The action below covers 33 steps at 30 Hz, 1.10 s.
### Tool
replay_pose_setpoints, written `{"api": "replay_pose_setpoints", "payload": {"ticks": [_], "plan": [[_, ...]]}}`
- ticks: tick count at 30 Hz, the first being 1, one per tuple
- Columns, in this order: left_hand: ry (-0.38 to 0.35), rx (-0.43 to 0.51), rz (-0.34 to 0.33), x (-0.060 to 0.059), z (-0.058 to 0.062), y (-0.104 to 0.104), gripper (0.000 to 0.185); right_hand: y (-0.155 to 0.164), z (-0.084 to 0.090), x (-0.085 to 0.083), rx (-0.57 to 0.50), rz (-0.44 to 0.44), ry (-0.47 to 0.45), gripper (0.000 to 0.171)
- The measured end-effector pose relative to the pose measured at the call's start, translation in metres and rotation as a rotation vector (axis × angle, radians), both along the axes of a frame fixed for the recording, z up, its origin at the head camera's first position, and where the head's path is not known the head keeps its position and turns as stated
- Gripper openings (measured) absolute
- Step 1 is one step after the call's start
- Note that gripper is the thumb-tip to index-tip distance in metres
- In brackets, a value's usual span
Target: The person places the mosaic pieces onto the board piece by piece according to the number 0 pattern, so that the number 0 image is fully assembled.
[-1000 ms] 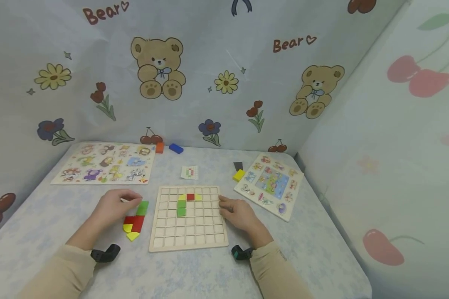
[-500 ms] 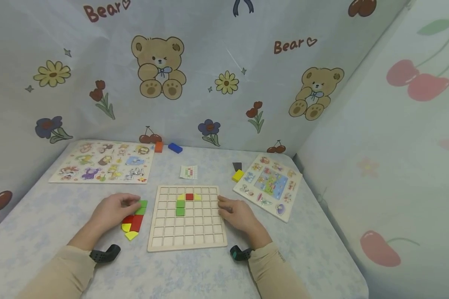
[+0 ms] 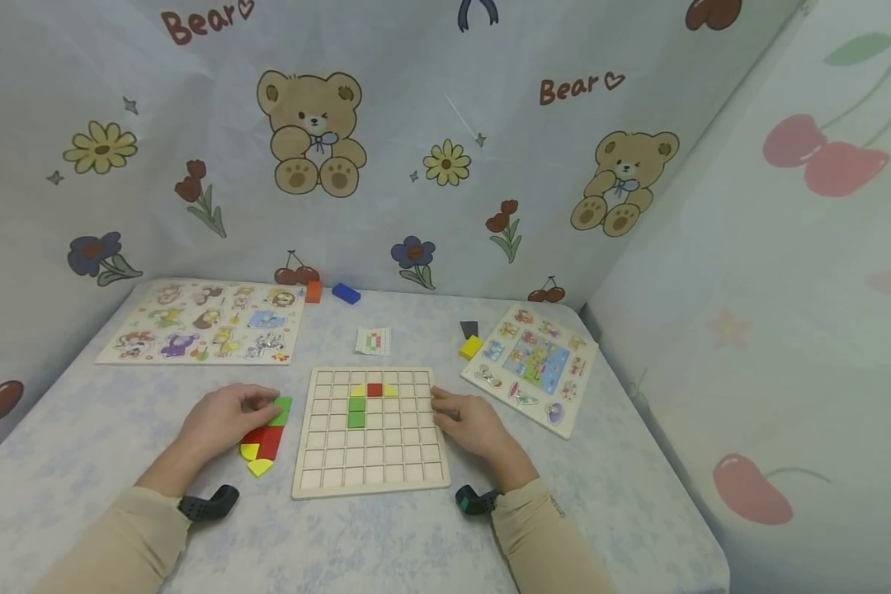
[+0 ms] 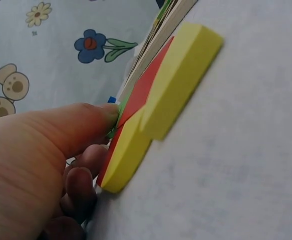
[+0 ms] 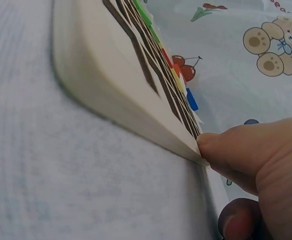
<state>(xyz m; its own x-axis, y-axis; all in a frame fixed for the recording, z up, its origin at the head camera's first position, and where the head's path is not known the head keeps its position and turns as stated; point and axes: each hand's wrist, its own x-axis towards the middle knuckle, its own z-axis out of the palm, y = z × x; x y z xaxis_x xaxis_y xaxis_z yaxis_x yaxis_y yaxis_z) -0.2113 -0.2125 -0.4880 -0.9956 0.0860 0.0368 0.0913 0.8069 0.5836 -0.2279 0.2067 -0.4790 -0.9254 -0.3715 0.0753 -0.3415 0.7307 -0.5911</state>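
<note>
A wooden grid board [image 3: 408, 454] lies flat in the head view, with a yellow, red and yellow row and two green squares [image 3: 357, 404] set in its cells. My right hand [image 3: 478, 425] grips the board's right edge; the right wrist view shows the thumb on its rim. Left of the board my left hand [image 3: 219, 425] pinches at a green block [image 3: 283, 404], its thumb over the piece in the left wrist view. Just below lie red blocks [image 3: 271, 441], a rounded yellow block [image 4: 123, 162] and another yellow block [image 4: 186, 75].
Behind the board lies a small pattern card [image 3: 374, 341]. An animal puzzle board [image 3: 193, 322] sits back left, and a second picture puzzle [image 3: 538, 367] at the right. Loose orange [image 3: 313, 292], blue [image 3: 346, 293], yellow [image 3: 471, 346] and black [image 3: 469, 329] pieces lie around the back.
My left hand has come down slightly, its thumb and fingers closing in on the green block. The right hand stays on the board's edge, and the board has not moved.
</note>
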Motion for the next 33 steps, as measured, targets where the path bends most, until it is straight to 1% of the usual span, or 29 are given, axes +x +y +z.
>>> {"api": "replay_pose_setpoints", "payload": {"ticks": [6,16,25,33], "plan": [[0.006,0.026,0.014,0.0026,0.0012,0.0003,0.044,-0.0002,-0.0016,-0.0008,0.008,0.005,0.015,0.035],[0.023,0.049,0.03,0.0008,-0.0013,-0.001,0.038,-0.0003,-0.0011,-0.0003,0.02,0.008,0.012,0.036],[0.008,0.077,0.049,0.0007,0.001,0.0,0.035,-0.0016,0.0013,-0.0003,0.029,-0.007,-0.012,0.036],[-0.009,0.132,0.078,0.0013,0.0021,0.0003,0.031,-0.001,0.0022,0.001,0.014,0.006,0.003,0.036]]}}
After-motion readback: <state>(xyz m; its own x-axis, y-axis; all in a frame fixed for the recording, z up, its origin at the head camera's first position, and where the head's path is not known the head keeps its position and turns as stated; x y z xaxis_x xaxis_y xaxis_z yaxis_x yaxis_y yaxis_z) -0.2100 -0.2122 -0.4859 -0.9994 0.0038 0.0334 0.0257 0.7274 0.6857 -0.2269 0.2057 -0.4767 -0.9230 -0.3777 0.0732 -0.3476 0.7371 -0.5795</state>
